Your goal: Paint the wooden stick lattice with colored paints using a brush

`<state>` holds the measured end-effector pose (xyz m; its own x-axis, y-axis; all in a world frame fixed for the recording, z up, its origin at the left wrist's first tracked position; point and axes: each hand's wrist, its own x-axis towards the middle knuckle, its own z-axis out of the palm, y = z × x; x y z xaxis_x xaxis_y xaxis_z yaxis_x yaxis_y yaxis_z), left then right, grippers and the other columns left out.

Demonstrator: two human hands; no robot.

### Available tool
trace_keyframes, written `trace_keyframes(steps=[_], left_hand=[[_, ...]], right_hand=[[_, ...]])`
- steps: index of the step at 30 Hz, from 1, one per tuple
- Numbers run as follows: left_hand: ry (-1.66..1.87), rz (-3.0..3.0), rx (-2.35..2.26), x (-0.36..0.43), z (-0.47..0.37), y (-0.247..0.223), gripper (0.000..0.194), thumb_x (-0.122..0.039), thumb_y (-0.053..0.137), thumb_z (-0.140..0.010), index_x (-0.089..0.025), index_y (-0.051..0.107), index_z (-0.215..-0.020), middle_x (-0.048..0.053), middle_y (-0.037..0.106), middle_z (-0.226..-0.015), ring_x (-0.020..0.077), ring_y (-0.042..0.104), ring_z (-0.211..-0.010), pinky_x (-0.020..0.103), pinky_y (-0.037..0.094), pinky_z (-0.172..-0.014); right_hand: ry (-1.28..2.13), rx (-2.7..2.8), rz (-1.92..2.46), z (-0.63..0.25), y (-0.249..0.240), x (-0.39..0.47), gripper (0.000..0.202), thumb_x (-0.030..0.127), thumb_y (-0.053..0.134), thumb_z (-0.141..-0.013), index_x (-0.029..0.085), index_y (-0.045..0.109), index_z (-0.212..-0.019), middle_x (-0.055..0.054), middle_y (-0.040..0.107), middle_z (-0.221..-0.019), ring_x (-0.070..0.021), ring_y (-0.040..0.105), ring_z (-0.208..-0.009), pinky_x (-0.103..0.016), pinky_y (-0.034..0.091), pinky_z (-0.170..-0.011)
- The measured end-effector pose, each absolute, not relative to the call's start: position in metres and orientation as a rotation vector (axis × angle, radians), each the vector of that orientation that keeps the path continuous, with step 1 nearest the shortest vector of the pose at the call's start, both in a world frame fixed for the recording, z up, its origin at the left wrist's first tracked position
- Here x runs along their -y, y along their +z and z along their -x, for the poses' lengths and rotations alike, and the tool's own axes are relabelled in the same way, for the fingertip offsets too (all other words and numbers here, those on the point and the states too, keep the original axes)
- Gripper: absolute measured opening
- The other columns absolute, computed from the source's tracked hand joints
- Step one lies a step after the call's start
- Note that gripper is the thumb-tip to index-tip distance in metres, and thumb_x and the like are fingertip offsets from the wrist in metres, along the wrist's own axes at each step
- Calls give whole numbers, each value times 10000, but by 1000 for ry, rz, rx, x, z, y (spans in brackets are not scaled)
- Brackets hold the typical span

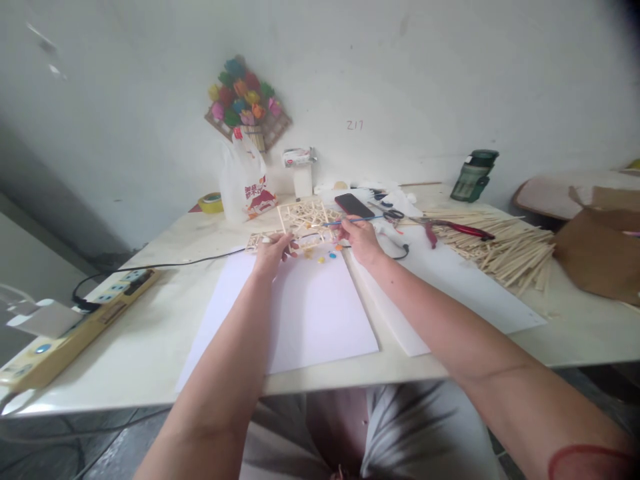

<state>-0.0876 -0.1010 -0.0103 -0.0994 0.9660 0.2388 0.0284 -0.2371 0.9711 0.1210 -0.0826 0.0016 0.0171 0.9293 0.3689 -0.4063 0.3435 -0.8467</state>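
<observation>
My left hand [275, 253] is closed on the near left edge of a small frame of pale wooden sticks [305, 217], an openwork model raised above the paper. My right hand [361, 239] pinches a thin blue paintbrush [370, 218]; its left end reaches the right side of the frame, and its tip is too small to make out. Beneath the hands lies a white sheet of paper [320, 320]. Small dabs of colour, among them a blue one [333, 256] and an orange one [339, 247], sit near its far edge.
Right of the hands are a phone [353, 205], scissors [393, 215], red-handled pliers [463, 229] and a heap of wooden sticks [500, 247]. A green bottle [474, 177] stands behind. Leftward are a plastic bag [245, 180], yellow tape [211, 203] and a power strip [95, 320] with a cable.
</observation>
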Motion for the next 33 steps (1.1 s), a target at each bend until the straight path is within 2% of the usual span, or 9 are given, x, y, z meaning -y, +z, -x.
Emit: trace_keyframes(steps=[11, 16, 20, 27, 33], left_hand=[[1469, -1321, -1170, 102, 87, -10, 408, -532, 731, -648, -139, 623, -656, 46, 659, -618, 96, 563, -440, 207, 303, -393], [1475, -1338, -1126, 101, 87, -11, 407, -529, 732, -645, -135, 629, -651, 42, 657, -613, 91, 556, -435, 205, 302, -389], [1466, -1338, -1132, 101, 87, -11, 400, -524, 730, -642, -139, 623, -646, 45, 661, -612, 93, 558, -438, 210, 298, -391], [1462, -1336, -1146, 104, 85, -8, 400, -522, 724, -640, -136, 617, -633, 44, 652, -597, 88, 539, -423, 213, 293, -389], [1459, -1328, -1137, 103, 86, -8, 411, -527, 732, -622, -131, 625, -662, 36, 654, -603, 87, 548, -432, 205, 298, -388]], right_hand=[[1132, 1121, 620, -122, 1, 81, 277, 407, 760, -691, 183, 600, -665, 13, 569, -520, -158, 615, -602, -248, 460, -478], [1153, 1151, 612, -120, 2, 84, 315, 441, 775, -658, 186, 594, -619, 17, 592, -532, -129, 593, -563, -235, 463, -488], [1148, 1156, 639, -119, 1, 83, 309, 438, 759, -683, 183, 593, -629, 7, 632, -575, -102, 559, -518, -239, 470, -510], [1140, 1148, 589, -120, 0, 82, 348, 484, 782, -640, 182, 609, -647, 1, 651, -593, -96, 545, -496, -244, 468, -507], [1143, 1176, 604, -120, -2, 79, 352, 490, 768, -667, 185, 594, -647, 1, 648, -592, -100, 554, -501, -244, 465, -514]])
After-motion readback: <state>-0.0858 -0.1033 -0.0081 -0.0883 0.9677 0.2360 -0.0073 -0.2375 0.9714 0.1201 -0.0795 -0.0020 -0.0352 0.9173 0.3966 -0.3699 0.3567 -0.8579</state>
